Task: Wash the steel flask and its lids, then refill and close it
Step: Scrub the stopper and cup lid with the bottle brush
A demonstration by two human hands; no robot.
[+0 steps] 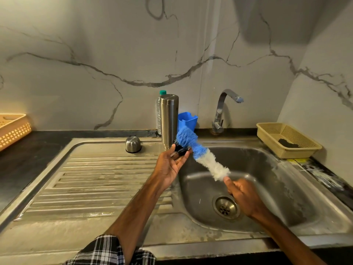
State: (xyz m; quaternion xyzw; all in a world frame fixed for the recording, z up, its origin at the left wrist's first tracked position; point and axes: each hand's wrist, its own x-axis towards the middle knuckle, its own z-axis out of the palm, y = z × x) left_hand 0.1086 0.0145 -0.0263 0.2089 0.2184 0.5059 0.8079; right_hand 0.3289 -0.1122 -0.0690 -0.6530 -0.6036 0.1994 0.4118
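Note:
The steel flask [169,119] stands upside down on the back rim of the sink. Its domed steel cap [133,144] sits on the drainboard to the left. My left hand [172,163] holds a small black inner lid [181,149] at its fingertips, palm up, over the sink's left edge. A blue and white bottle brush [200,155] is gripped in my right hand [242,196] above the basin, and its blue tip touches the black lid.
The sink basin [267,169] has a drain [226,207] at its bottom, and the tap [227,109] stands behind it. A blue container [188,120] and a plastic bottle [160,109] stand behind the flask. Baskets sit at the far right [286,142] and far left [13,129].

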